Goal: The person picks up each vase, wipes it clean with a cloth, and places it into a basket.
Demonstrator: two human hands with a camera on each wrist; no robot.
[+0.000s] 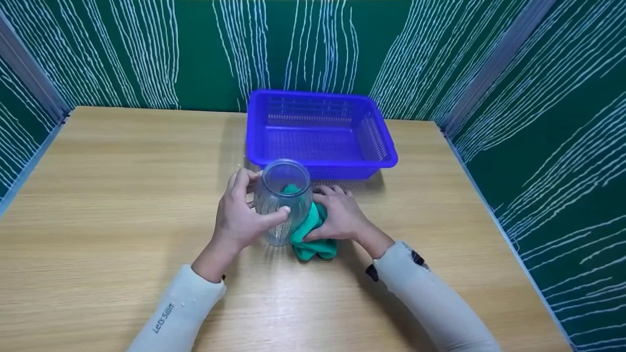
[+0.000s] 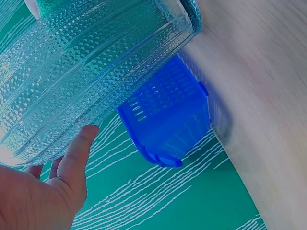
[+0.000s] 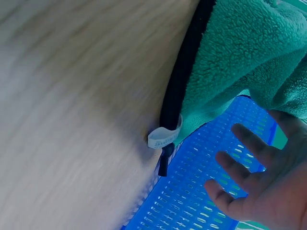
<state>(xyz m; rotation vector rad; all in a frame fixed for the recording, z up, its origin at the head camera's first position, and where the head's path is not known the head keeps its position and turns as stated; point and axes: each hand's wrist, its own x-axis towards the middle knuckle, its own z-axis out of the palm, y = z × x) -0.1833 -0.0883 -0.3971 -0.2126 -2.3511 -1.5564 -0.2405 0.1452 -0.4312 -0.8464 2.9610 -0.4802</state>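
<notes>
Glass jar, clear, dimpled and open-mouthed (image 1: pixel 272 201), is held mouth up before the perforated blue-violet plastic basket (image 1: pixel 323 164). The left hand (image 1: pixel 239 211) clasps it between thumb and fingers, presumably to steady it against the fleecy green cloth (image 1: pixel 315 248) bunched alongside. The right hand (image 1: pixel 341 214) grips that cloth, three fingers spread apart. Whether the jar's base touches the pale wooden table (image 1: pixel 122 195), I cannot tell.

We log a pale wood-grain table (image 1: pixel 146 161); its far edge meets a green back wall (image 1: pixel 208 54) streaked with wavy white lines. Along the left edge, a similar left wall (image 1: pixel 14 93); along the right, another, the right wall (image 1: pixel 543 151). Greyish posts (image 1: pixel 491 63) at both far corners. We note soft glare (image 1: pixel 283 303) toward the near edge.
</notes>
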